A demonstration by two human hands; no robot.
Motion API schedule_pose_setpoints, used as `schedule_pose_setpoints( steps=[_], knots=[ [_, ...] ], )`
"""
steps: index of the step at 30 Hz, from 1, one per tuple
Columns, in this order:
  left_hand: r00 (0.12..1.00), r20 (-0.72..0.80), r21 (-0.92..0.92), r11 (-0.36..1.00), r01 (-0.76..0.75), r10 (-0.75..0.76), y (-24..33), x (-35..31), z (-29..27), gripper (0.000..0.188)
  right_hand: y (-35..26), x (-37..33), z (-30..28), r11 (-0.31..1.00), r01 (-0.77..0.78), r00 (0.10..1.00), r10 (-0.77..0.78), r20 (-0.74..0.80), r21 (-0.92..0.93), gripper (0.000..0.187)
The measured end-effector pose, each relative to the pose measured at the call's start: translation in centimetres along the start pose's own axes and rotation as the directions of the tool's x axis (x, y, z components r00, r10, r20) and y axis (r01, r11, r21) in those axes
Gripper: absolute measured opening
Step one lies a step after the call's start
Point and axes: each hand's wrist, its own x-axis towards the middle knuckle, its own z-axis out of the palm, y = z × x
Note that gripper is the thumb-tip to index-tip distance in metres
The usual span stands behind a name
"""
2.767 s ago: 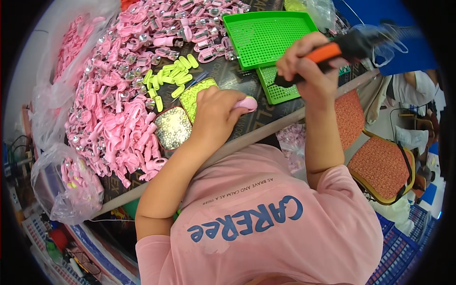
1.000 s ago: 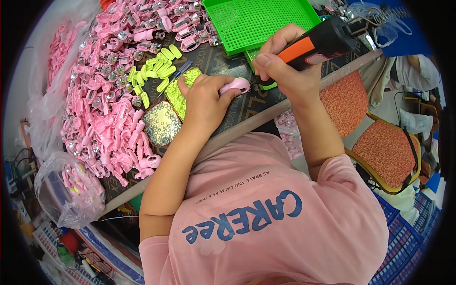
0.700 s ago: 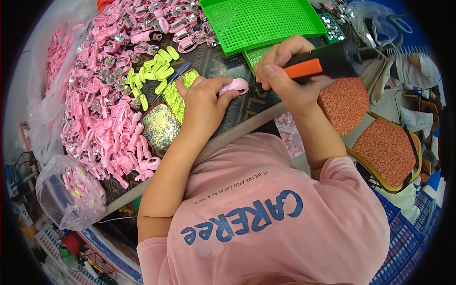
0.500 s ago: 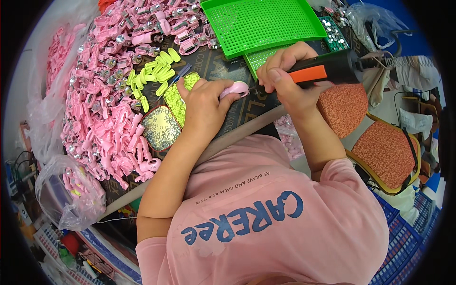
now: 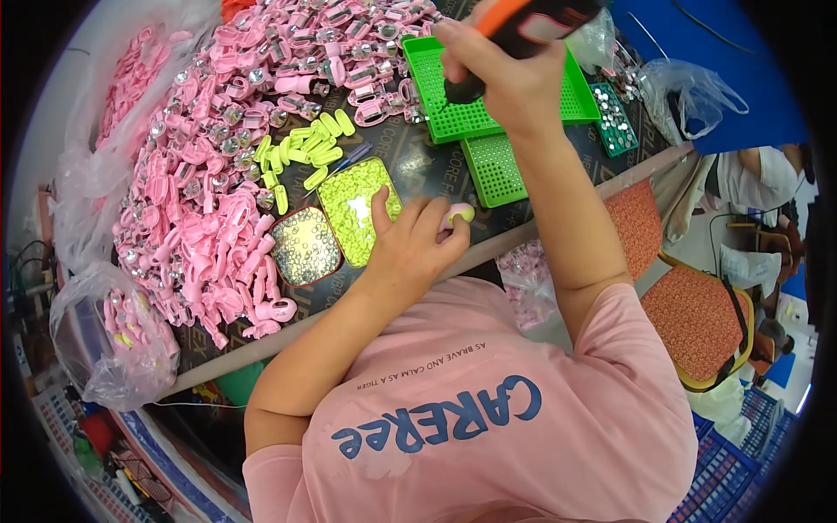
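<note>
My left hand (image 5: 417, 237) pinches a small pink plastic part (image 5: 455, 216) with a yellow-green piece at its end, close to the table's front edge. In my right hand (image 5: 521, 83) is a black and orange power screwdriver (image 5: 558, 22), raised high. Its dark tip points down over the upper green perforated tray (image 5: 577, 98); whether it touches anything inside I cannot tell. By my left fingers stands a box of small yellow-green pieces (image 5: 338, 196). A tin of tiny shiny pieces (image 5: 305, 247) is beside that.
A large heap of pink parts (image 5: 200, 192) covers the left. Yellow-green oval pieces (image 5: 305, 144) lie beside a thin screwdriver (image 5: 349, 159). A lower green tray (image 5: 495, 170), a dark green tray of silver discs (image 5: 615, 122) and plastic bags (image 5: 697, 96) are to the right.
My right hand has lifted the power screwdriver up and away from the pink part, over the green tray. My left hand has moved slightly right and nearer, still holding the part.
</note>
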Motion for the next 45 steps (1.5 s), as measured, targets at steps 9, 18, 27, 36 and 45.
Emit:
schedule_pose_setpoints(
  steps=[9, 18, 27, 36, 45],
  knots=[
    [0.996, -0.02, -0.014, 0.996, 0.086, -0.087, 0.1, -0.7, 0.3, 0.031, 2.1, 0.9, 1.1, 0.999, -0.019, 1.0, 0.02, 0.024, -0.04, 0.027],
    [0.994, -0.055, 0.043, 0.995, 0.093, -0.09, 0.3, -1.0, 0.7, 0.032, 2.2, 1.0, 1.5, 0.991, 0.038, 0.999, -0.035, 0.021, -0.125, 0.027],
    [0.994, -0.049, 0.042, 0.994, 0.096, -0.094, 0.3, -1.2, 0.8, 0.034, -2.8, 0.4, 0.0, 0.943, -0.119, 0.992, 0.098, 0.084, 0.312, 0.019],
    [0.992, -0.055, 0.015, 0.993, 0.118, -0.117, 0.2, -1.0, 0.9, 0.035, -2.6, -5.8, -0.4, 0.914, -0.371, 0.886, 0.296, 0.358, 0.163, 0.013],
    [0.99, -0.049, -0.008, 0.991, 0.132, -0.132, 0.2, -1.0, 0.9, 0.034, -2.2, -6.4, -0.2, 0.911, -0.393, 0.884, 0.336, 0.325, 0.127, 0.016]
  ],
)
